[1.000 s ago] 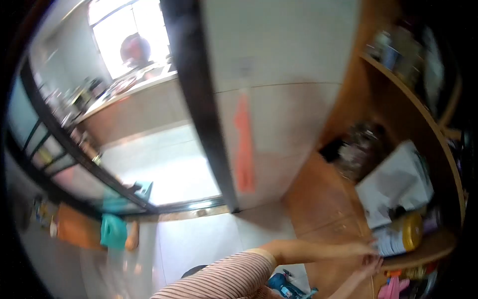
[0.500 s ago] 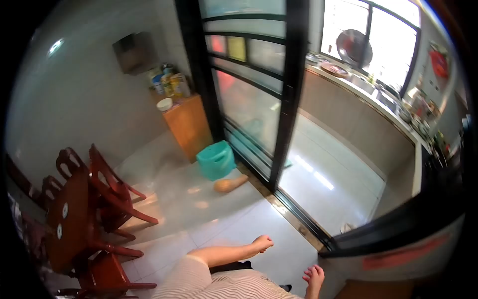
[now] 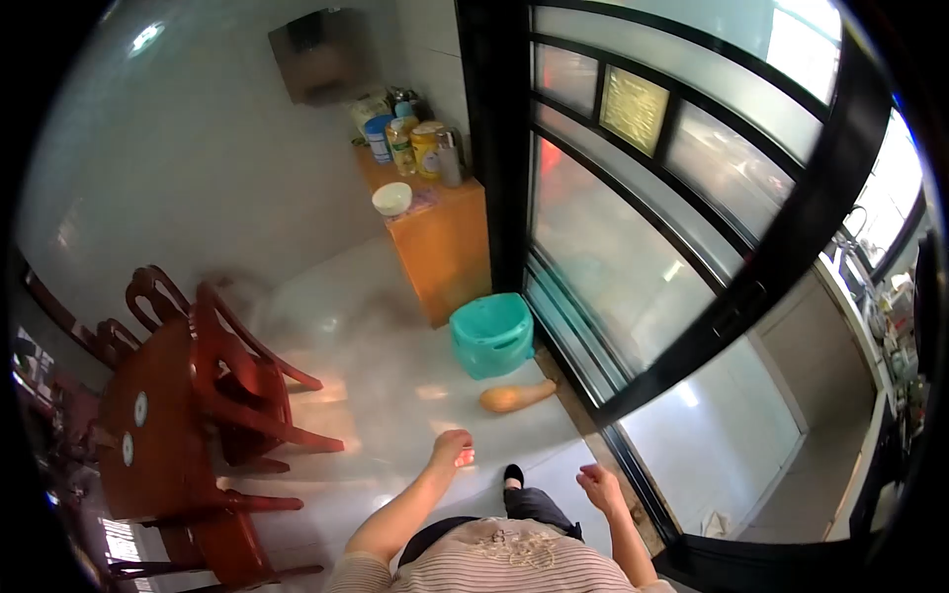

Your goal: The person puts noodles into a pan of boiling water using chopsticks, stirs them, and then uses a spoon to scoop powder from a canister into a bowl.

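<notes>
My left hand (image 3: 453,450) hangs over the floor in front of my body, its fingers curled in and no object visible in them. Farther right, my right hand (image 3: 600,486) is held near the door track with its fingers loosely bent and partly apart, holding nothing. Both hands are clear of the things around them. The nearest object is an orange long-necked squash (image 3: 516,396), lying on the floor tiles beyond my hands. Just behind it stands a teal plastic bin (image 3: 491,334) with a cut-out in its side.
A black-framed glass sliding door (image 3: 633,237) stands at the right, with a kitchen counter (image 3: 858,326) beyond it. A wooden cabinet (image 3: 445,257) carries bottles, tins and a white bowl (image 3: 392,199). At left are a dark red table (image 3: 148,395) and chairs (image 3: 247,395). One shoe (image 3: 513,476) shows below me.
My view has swung left, so the cabinet, bin and squash sit farther right and closer. My left hand has shifted left; my right hand's fingers are less spread. A foot now shows.
</notes>
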The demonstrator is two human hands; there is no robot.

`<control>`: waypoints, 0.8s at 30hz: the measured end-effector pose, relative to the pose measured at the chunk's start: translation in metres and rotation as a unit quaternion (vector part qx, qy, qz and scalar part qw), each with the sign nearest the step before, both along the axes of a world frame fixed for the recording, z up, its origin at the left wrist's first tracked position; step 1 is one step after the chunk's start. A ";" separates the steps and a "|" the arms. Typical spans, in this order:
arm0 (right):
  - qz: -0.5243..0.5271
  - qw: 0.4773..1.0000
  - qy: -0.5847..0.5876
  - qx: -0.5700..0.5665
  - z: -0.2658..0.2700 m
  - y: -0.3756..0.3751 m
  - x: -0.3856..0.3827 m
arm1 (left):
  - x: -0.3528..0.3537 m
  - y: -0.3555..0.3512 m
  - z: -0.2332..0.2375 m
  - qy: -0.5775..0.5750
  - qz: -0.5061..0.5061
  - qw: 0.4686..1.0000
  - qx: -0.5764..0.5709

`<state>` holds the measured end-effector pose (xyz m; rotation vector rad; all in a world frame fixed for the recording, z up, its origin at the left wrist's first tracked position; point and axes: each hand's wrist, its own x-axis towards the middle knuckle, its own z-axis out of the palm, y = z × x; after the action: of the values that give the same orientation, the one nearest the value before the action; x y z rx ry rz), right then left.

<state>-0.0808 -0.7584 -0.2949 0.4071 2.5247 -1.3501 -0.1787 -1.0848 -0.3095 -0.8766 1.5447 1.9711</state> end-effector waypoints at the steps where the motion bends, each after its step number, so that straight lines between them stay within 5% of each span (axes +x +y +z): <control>1: 0.039 0.996 0.072 0.044 -0.011 -0.014 -0.036 | -0.029 -0.021 0.002 0.015 0.024 1.000 -0.010; 6: 0.074 0.989 0.107 -0.075 0.029 -0.107 -0.198 | -0.165 -0.107 0.030 0.077 0.139 0.986 -0.060; 10: 0.158 0.980 0.105 -0.054 0.037 -0.166 -0.275 | -0.276 -0.167 0.045 0.105 0.167 0.978 -0.066; 13: 0.132 0.986 0.069 -0.080 0.037 -0.204 -0.309 | -0.367 -0.211 0.037 0.136 0.160 0.975 -0.072; 17: 0.052 0.996 0.027 0.069 -0.005 -0.240 -0.348 | -0.490 -0.248 0.055 0.175 0.149 0.972 -0.041; 21: -0.012 0.999 -0.020 -0.037 0.027 -0.297 -0.385 | -0.584 -0.281 0.032 0.191 0.128 0.973 -0.008; 24: -0.027 0.998 -0.053 0.034 0.040 -0.323 -0.402 | -0.641 -0.285 0.024 0.116 0.108 0.987 0.022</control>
<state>-0.4826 -1.0816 -0.2545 0.5494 2.4938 -1.2293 -0.8196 -1.3702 -0.2856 -0.8509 1.5802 2.3237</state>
